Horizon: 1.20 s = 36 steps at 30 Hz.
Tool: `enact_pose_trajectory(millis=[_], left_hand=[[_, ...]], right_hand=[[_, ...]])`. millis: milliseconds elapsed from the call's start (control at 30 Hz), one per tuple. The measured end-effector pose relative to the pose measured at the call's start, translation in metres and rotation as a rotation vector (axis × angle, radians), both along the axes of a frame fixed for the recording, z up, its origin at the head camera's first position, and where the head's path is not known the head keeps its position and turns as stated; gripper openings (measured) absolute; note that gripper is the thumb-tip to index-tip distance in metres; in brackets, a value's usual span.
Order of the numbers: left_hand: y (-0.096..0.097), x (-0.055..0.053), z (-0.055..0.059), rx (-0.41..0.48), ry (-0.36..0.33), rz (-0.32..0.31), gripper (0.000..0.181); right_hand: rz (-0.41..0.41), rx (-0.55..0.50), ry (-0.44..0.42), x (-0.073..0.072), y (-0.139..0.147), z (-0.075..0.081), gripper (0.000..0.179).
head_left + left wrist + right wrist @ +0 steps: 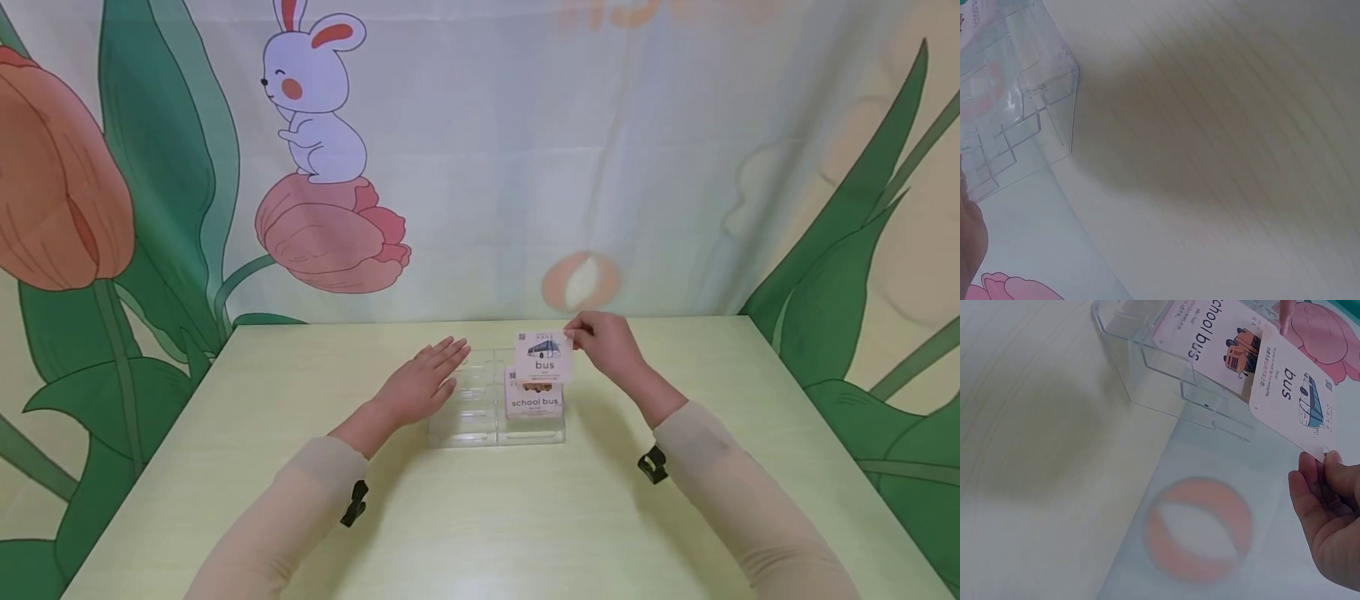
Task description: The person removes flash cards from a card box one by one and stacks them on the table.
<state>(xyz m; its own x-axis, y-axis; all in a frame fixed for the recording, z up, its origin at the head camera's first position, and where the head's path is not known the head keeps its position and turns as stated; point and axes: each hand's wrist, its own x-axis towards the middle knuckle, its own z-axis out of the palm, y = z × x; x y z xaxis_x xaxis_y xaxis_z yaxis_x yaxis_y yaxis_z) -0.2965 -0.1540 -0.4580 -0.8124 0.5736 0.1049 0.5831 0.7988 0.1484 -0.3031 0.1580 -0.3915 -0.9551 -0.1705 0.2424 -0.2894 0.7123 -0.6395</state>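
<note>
A clear plastic stepped rack (462, 435) with two columns of slots stands on the table. In its right column a "school bus" card (534, 403) leans upright. My right hand (609, 343) pinches the upper right corner of a "bus" card (543, 358) between thumb and fingers. That card overlaps the top of the school bus card; the right wrist view shows its corner in my fingertips (1329, 459). My left hand (417, 382), fingers straight, lies along the left side of the rack. In the left wrist view only a sliver of that hand (971, 234) shows.
The pale wood-grain table (480, 525) stretches to both sides and toward me. Right behind its back edge hangs a printed curtain (480, 208) with a rabbit and tulips. A black strap clip (652, 464) hangs under the right sleeve, another (355, 502) under the left.
</note>
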Motion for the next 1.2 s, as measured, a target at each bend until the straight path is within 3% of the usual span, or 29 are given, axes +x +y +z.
enact_pose_trajectory(millis=[800,1200], left_hand=[[-0.001,0.0,0.001,-0.009,-0.002,-0.009,0.058],[-0.001,0.002,0.004,-0.022,-0.008,-0.005,0.058]], right_hand=[[-0.054,0.001,-0.062,0.006,0.014,0.026,0.022],[-0.072,0.012,-0.071,0.011,0.024,0.03,0.022]])
